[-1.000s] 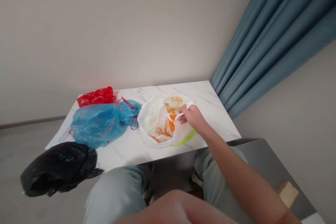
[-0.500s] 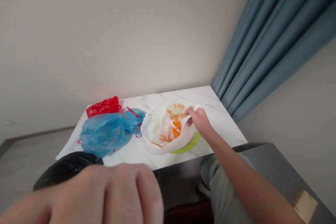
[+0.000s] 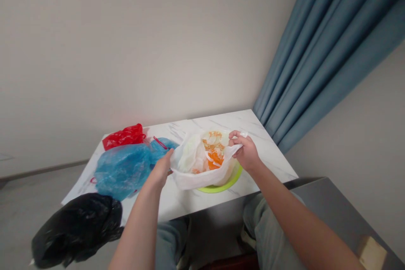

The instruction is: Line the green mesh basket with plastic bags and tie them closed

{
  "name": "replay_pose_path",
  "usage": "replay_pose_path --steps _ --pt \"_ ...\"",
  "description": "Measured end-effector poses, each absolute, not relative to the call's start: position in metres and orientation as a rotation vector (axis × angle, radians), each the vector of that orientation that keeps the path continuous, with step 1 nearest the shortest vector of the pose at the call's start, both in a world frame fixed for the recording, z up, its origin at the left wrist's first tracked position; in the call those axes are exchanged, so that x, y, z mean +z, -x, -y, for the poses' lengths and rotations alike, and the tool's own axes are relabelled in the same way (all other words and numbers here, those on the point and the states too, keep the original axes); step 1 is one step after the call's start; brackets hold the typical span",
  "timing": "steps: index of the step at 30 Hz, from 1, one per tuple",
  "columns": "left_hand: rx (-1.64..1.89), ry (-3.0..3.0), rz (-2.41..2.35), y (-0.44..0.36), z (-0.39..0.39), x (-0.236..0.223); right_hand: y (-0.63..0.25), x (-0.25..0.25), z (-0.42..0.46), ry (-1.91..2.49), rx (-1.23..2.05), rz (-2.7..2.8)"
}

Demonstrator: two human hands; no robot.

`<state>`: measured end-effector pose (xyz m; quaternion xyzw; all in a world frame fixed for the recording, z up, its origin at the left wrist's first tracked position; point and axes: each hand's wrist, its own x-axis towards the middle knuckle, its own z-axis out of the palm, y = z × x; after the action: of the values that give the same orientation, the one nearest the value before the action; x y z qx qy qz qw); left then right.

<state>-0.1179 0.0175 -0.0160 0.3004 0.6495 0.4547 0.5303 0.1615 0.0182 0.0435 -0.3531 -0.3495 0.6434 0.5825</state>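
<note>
A white plastic bag [image 3: 193,180] spreads wide at its mouth over a lime-green basin [image 3: 234,178] on the table. Orange scraps [image 3: 215,158], perhaps peel, and crumpled pale pieces lie inside the bag. My right hand [image 3: 245,149] pinches the bag's right rim, with a bit of plastic poking out past the fingers. On the opposite side, my left hand [image 3: 162,168] grips the left rim, thumb on top and fingers mostly hidden beneath. Just beyond my left hand rests a tied blue plastic bag [image 3: 123,168] with red drawstrings.
A red plastic bag [image 3: 124,136] lies at the table's back left. A full black bag [image 3: 77,228] is at the near left corner. The white marbled table [image 3: 268,152] meets the wall behind, and a blue curtain [image 3: 303,63] hangs at the right.
My left hand has moved from close before the camera to the bag's left rim and taken hold of it. My right hand has shifted slightly right, drawing its rim outward.
</note>
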Motion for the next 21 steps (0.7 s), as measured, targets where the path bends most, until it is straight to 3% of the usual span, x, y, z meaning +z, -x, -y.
replay_pose_path --steps 6,12,16,21 --pt "0.907 -0.428 -1.255 0.103 -0.025 -0.006 -0.167 0.038 -0.020 0.694 1.483 0.878" --pt "1.337 -0.561 -1.379 0.106 -0.033 -0.011 -0.173 0.034 -0.021 0.666 1.277 1.022" --pt "1.572 -0.587 -1.275 0.109 -0.038 -0.002 -0.184 0.029 -0.031 0.763 0.964 0.956" --pt "1.644 -0.543 -1.072 0.112 -0.036 0.011 -0.198 0.024 -0.043 0.909 0.636 0.788"
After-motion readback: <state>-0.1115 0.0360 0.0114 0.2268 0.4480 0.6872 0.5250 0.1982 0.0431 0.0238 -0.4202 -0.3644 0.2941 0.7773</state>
